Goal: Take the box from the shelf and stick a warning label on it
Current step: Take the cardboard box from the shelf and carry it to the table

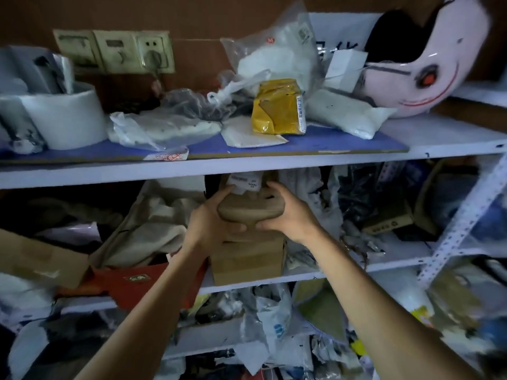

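Up on the middle shelf [274, 281] of a white metal rack, both hands hold one small brown cardboard box [251, 208]. Its near edge looks blurred and rounded. The left hand [211, 220] wraps the box's left side and the right hand [288, 215] wraps its right side, fingers curled shut on the card and thumbs tucked below. The box sits on top of a bigger brown cardboard box [247, 260], and I cannot tell if it is lifted clear. A white paper label [244, 183] with small dark print is stuck on the top of the held box; the writing is too small to read.

Soft beige cloth [153, 229] lies bunched just to the left. A shiny red flat box [131, 281] lies lower left.

On the top shelf there is a crinkly yellow packet [277, 108], a roll of white foam wrap [63, 119], clear plastic bags [274, 48] and a smooth white helmet [428, 58] with a red eye and a thin red smile painted on it.
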